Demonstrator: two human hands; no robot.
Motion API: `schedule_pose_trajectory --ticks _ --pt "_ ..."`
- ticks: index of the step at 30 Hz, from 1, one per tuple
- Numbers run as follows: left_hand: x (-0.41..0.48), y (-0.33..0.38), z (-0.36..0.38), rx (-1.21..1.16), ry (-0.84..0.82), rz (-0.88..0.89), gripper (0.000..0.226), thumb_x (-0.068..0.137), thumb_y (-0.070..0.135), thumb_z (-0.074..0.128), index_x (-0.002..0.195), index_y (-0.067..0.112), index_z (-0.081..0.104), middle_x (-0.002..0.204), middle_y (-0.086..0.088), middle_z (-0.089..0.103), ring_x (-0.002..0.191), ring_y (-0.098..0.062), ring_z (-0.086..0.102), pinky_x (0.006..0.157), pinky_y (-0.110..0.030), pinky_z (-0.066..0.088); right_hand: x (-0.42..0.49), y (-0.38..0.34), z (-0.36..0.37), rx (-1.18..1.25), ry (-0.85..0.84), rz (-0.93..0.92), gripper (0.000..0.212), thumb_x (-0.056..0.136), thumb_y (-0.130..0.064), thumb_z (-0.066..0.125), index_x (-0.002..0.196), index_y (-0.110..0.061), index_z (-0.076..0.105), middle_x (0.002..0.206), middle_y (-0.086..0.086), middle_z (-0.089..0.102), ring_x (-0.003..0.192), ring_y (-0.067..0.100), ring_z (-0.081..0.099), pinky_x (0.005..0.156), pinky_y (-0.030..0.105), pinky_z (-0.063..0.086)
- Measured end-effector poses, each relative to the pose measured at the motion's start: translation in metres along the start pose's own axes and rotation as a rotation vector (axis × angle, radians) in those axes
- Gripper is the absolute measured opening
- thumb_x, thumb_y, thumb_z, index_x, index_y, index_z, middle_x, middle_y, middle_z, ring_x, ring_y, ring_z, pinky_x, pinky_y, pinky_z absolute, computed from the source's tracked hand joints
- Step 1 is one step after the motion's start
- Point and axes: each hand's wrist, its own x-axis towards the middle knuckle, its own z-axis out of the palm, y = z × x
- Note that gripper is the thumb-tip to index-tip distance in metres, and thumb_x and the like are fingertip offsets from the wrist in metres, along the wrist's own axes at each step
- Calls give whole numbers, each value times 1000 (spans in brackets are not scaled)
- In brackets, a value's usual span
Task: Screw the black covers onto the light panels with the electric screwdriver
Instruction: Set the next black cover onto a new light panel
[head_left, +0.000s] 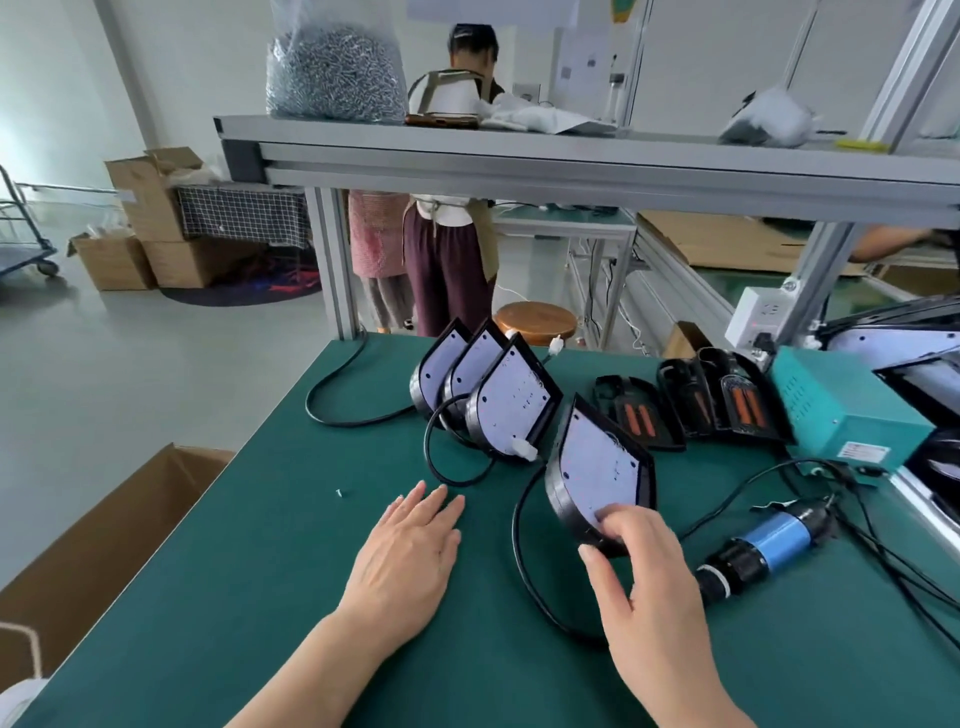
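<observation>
Black-rimmed light panel with the white board face stands tilted on the green table mat, your right hand pinching its lower edge between thumb and curled fingers. Your left hand lies flat on the mat nearby, fingers straight and slightly spread. Blue-and-black electric screwdriver lies to the right, black plastic covers behind it.

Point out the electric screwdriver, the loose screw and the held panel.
electric screwdriver (779, 539): head view, blue barrel
loose screw (340, 492): head view, its middle
held panel (597, 462): head view, white face
</observation>
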Motion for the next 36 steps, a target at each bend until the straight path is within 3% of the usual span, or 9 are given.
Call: schedule_pose_trajectory --ticks 7,11,14,16,20,23,27,30,36 --pt "-1 -10 -5 133 105 -155 51 104 47 26 152 31 37 158 10 35 154 -20 9 124 -41 -2 -28 -15 13 -162 -157 -139 46 48 14 94 72 -4 59 91 5 67 84 29 64 74 29 42" --pt "1 -21 -9 -19 149 -350 64 95 68 23 153 41 27 165 3 18 152 -33 -2 121 -48 -5 -44 -18 8 -172 -163 -161 50 39 8 97 69 -8 61 94 1 70 94 15 50 63 27 54" --pt "11 -28 -17 -110 149 -503 59 95 61 16 138 32 45 148 -13 39 145 -41 19 120 -50 14 -51 -19 5 -136 -133 -134 45 44 6 94 71 -11 62 98 -3 70 96 14 52 65 28 52" --pt "14 -29 -19 -159 157 -387 52 97 51 14 109 22 56 119 -7 56 132 -35 38 113 -41 28 -53 -20 3 -101 -75 -113 33 53 0 85 74 -13 62 103 -6 68 98 13 54 68 24 47" --pt "6 -26 -13 -251 78 -216 53 104 47 20 138 25 55 150 11 46 147 -7 26 117 -21 13 -55 -23 -5 -83 -20 -72 23 53 -10 70 72 -15 58 102 -11 66 96 10 55 70 23 44" --pt "3 -21 -18 -351 189 -216 46 104 40 28 134 23 59 148 10 50 147 -6 27 118 -20 12 -57 -25 -9 -119 -43 -85 19 51 -11 66 67 -16 56 98 -12 66 96 8 55 64 20 44" --pt "-7 22 -30 -472 378 -180 41 96 44 48 129 25 63 126 18 61 117 -2 51 98 -24 40 -60 -25 -13 -122 -69 -59 17 50 -10 63 65 -16 58 96 -12 67 89 8 60 60 18 47" --pt "-8 68 -30 -712 172 -179 34 87 56 61 113 35 64 84 18 63 74 1 57 66 -16 41 -63 -24 -15 -78 -88 -22 21 52 -5 61 70 -14 62 100 -13 65 87 13 66 62 23 52" --pt "9 94 -17 -696 -76 -288 16 84 28 66 97 29 57 77 10 64 75 -8 60 68 -22 47 -58 -18 -12 -8 -120 15 27 58 4 53 79 -9 61 107 -9 63 98 19 63 80 26 50"
